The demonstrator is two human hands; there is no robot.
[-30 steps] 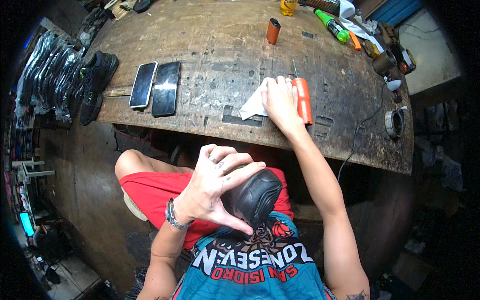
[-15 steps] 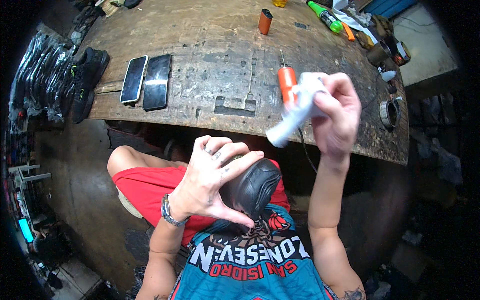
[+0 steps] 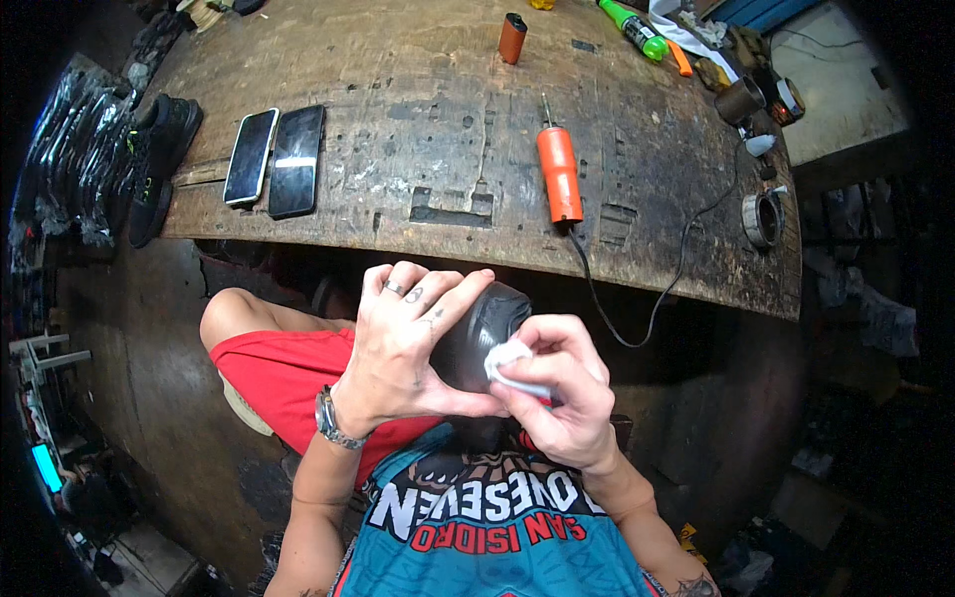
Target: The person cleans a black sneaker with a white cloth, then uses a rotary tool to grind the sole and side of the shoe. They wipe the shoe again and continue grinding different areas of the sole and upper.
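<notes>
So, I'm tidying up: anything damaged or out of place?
The table is chipped and gouged near its front edge, and the cord of the orange tool droops over that edge, where it might snag.

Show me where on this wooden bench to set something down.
The wooden bench has a bare patch between the flat black phone and the orange cylindrical tool, beyond the dark rectangular recess, and another between that tool and the thin black cord to its right. Crowded: the far right, around the green plastic bottle, and the left edge, by the black shoes.
</notes>
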